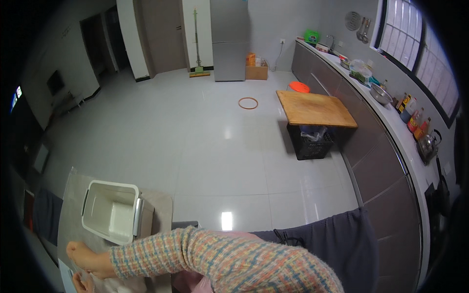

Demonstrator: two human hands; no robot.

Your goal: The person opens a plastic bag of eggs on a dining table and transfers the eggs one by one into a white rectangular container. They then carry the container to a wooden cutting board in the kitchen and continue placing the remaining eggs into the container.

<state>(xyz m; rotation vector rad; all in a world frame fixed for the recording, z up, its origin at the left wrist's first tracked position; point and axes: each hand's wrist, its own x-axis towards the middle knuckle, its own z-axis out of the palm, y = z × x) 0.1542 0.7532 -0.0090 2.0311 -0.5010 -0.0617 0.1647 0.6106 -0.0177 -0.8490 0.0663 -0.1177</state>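
Note:
My right hand (88, 258) reaches across to the lower left, in a plaid knit sleeve, with its fingers bunched on what looks like a thin translucent plastic film. Just below it, at the picture's bottom edge, part of my left hand (82, 282) shows with curled fingers; the rest is cut off. A whitish plastic bag (126, 285) lies beside both hands, partly hidden by the sleeve. Behind them on the covered table (161, 208) stands an empty cream plastic bin (121, 216) with a grey handle. A pale blue item (66, 276) is partly visible left of my hands.
A wooden board (315, 108) rests over a black plastic crate (313, 146) on the tiled floor. An orange ring (248, 103) lies farther off. Along the right runs a kitchen counter (390, 117) with bottles, a steel bowl (381, 94) and a kettle (428, 146). A refrigerator (229, 55) stands at the back.

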